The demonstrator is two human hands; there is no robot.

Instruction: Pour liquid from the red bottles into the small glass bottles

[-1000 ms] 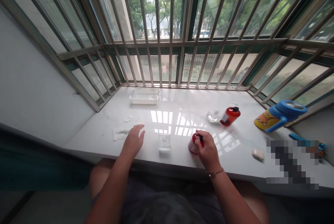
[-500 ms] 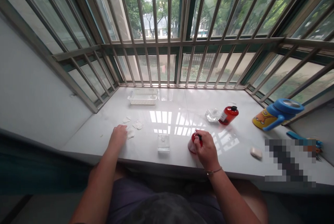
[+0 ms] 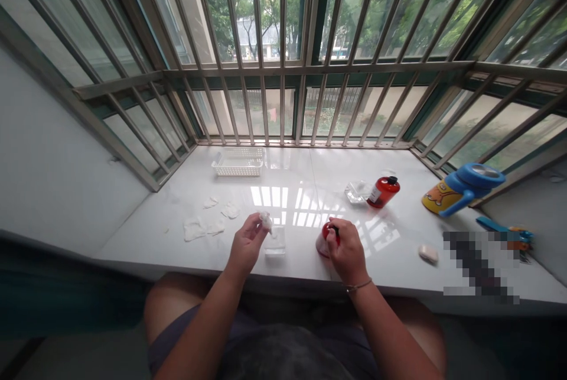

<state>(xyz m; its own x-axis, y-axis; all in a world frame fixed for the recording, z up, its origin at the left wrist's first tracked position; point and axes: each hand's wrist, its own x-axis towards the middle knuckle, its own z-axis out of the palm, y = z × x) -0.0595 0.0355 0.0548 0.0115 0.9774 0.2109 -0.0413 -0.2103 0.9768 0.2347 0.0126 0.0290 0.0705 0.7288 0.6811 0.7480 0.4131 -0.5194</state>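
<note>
My left hand (image 3: pixel 246 245) pinches a small whitish, translucent lump (image 3: pixel 264 221) between thumb and fingertips; what exactly it is I cannot make out. Just beneath and beside it stands a clear square container (image 3: pixel 275 244) on the white counter. My right hand (image 3: pixel 349 250) is closed at the black top of a red bottle (image 3: pixel 322 244), which stands upright near the counter's front edge. Fingers hide much of this bottle's upper part. Several thin, crumpled white scraps (image 3: pixel 195 230) lie flat to the left of my left hand.
A white perforated basket (image 3: pixel 238 171) sits near the window bars. Toward the back right are a clear glass dish (image 3: pixel 357 192), a second red bottle (image 3: pixel 383 192) and a blue-and-yellow jug (image 3: pixel 460 190). A pale soap-like block (image 3: pixel 428 254) and a blue-handled tool (image 3: pixel 491 225) lie at right.
My left hand has moved right from the white scraps to the clear container, with the whitish lump now visible in its fingers. My right hand stays at the red bottle. The view shifts slightly.
</note>
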